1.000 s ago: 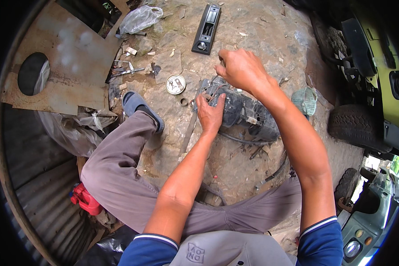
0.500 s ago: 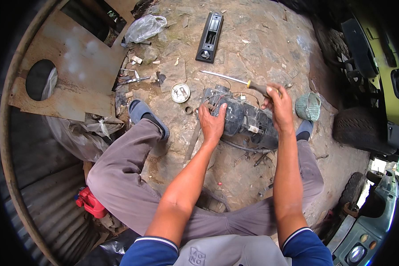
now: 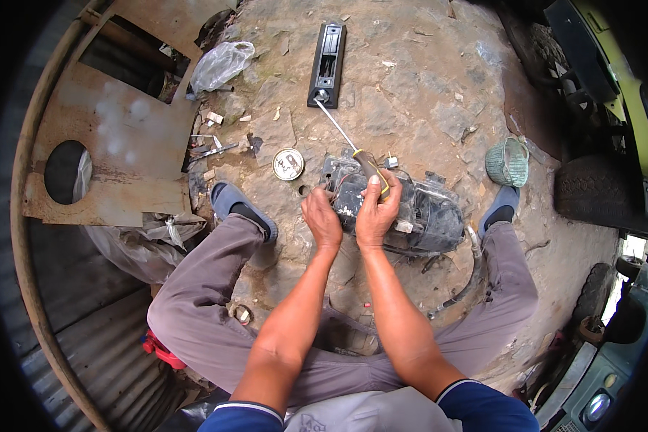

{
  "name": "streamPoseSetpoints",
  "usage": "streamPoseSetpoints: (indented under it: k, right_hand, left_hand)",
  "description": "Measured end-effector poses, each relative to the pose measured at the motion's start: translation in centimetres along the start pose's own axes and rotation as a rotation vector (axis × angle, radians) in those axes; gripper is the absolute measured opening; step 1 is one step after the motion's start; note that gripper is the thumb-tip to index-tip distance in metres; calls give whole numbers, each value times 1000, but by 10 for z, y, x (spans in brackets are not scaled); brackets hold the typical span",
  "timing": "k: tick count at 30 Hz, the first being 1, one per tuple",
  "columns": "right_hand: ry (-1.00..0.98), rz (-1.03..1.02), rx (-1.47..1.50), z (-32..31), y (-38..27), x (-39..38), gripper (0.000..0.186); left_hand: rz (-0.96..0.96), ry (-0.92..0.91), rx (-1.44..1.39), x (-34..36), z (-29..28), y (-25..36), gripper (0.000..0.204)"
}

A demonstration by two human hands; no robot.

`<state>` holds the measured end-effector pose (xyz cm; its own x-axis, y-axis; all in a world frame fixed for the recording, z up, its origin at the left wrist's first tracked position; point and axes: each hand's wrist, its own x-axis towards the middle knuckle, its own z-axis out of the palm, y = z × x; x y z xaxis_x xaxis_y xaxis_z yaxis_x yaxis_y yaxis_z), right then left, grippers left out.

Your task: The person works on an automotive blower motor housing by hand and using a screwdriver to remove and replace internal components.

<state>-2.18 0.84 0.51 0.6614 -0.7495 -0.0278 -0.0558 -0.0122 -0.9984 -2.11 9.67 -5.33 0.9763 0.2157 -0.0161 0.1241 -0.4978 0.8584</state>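
Observation:
In my right hand (image 3: pixel 379 216) is a screwdriver (image 3: pixel 371 171) with a dark and yellow handle, its long shank pointing away from me and slightly left. That hand is closed round the handle, above a dirty black plastic housing (image 3: pixel 433 216) with thin wires along its far side. My left hand (image 3: pixel 322 218) is curled closed at the housing's left end, beside the wires; what its fingertips pinch is hidden. The housing lies on the ground between my feet. A dark hose (image 3: pixel 459 294) curves near its right end.
A round tin (image 3: pixel 288 165) is left of the housing. Beyond lies a long black panel (image 3: pixel 328 61). A green woven basket (image 3: pixel 507 163) stands by my right foot, near a tyre (image 3: pixel 599 186). Rusty sheet metal (image 3: pixel 115 137) and a clear plastic bag (image 3: pixel 223 65) are at the left.
My right hand has come left and nearer with the screwdriver, whose shank now points farther away from me. My left hand's spread fingers have curled closed. The housing appears shifted slightly right.

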Motion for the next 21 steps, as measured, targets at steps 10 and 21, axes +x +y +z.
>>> streamPoseSetpoints:
  k: [10, 21]
  right_hand:
    - [-53, -18, -81, -1, 11, 3, 29]
    - [-89, -138, -195, 5, 13, 9, 27]
  left_hand:
    - [393, -380, 280, 114, -20, -12, 43]
    - [791, -813, 440, 152, 1, -6, 25]
